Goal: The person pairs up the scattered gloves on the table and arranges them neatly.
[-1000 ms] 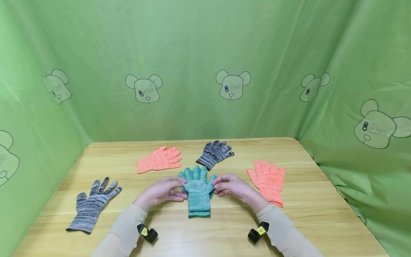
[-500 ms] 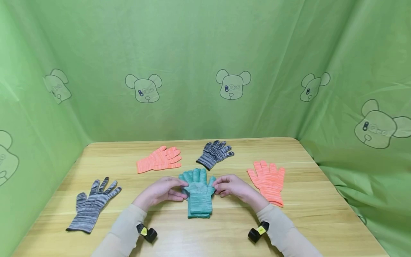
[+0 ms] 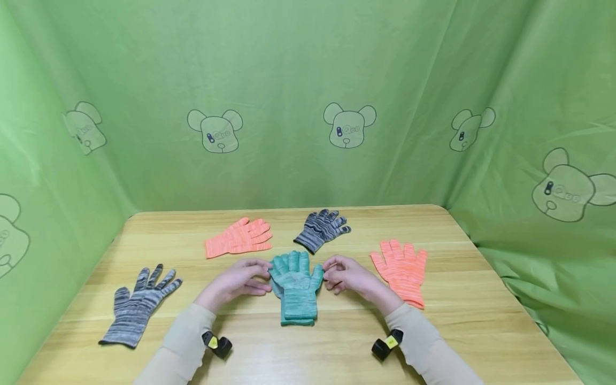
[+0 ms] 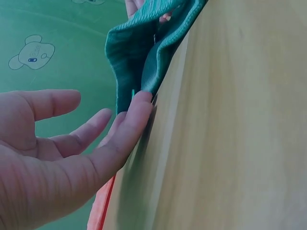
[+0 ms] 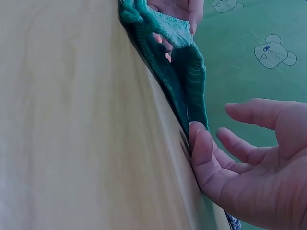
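Note:
Two teal knit gloves [image 3: 300, 302] lie stacked mid-table, fingers pointing to the back and cuffs slightly offset. My left hand [image 3: 239, 280] is at their left edge, fingers loosely bent and thumb apart. In the left wrist view, the left hand [image 4: 57, 167] has fingertips right by the raised teal edge [image 4: 117, 52]. My right hand [image 3: 351, 278] is beside the top glove's right-hand finger. Seen from the right wrist, the right hand [image 5: 259, 167] also keeps its thumb away from the fingers, which overlap the lower end of the teal fabric [image 5: 194, 72].
A grey-striped glove [image 3: 136, 313] lies at left, another grey-striped glove [image 3: 321, 231] at the back. One orange glove [image 3: 239, 238] is back left, a second orange glove [image 3: 403, 274] at right. Green curtains [image 3: 289, 64] surround the wooden table [image 3: 308, 355].
The top teal glove has shifted slightly right and toward me over the lower one. Both hands have then loosened from its edges, the left drawing back leftward and the right slightly rightward.

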Demonstrator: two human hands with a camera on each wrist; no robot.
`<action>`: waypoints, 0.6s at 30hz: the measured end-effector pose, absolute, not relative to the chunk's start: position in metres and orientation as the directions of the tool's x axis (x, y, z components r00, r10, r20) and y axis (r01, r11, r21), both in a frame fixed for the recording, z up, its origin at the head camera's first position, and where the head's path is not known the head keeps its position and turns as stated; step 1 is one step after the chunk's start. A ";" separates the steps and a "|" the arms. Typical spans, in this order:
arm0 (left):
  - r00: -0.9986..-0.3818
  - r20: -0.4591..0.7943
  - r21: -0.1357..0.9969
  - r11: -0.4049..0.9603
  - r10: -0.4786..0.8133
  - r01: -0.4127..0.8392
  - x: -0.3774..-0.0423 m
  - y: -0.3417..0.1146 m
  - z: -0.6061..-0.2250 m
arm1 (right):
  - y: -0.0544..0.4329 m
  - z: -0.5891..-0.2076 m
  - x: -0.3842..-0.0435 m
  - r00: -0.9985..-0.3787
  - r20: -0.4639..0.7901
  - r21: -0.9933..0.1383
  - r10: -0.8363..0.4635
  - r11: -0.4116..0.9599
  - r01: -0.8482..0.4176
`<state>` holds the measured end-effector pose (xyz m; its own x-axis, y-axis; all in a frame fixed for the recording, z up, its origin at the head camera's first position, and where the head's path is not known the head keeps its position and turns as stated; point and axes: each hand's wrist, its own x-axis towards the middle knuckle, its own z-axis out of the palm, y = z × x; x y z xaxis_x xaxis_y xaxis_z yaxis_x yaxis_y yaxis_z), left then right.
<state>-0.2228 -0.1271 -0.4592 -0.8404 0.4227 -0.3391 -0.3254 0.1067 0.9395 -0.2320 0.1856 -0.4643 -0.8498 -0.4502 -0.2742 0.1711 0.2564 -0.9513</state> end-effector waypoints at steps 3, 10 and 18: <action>-0.839 -0.328 0.943 0.097 0.433 -0.318 -0.224 -0.129 -0.460 | 0.186 -0.464 -0.233 -0.851 -0.281 -0.951 -0.443 0.249 0.185; -0.827 -0.297 0.954 0.112 0.478 -0.278 -0.224 -0.129 -0.462 | 0.187 -0.461 -0.232 -0.842 -0.286 -0.943 -0.457 0.293 0.161; -0.804 -0.308 0.951 0.147 0.509 -0.271 -0.219 -0.125 -0.453 | 0.187 -0.457 -0.231 -0.847 -0.275 -0.943 -0.455 0.298 0.146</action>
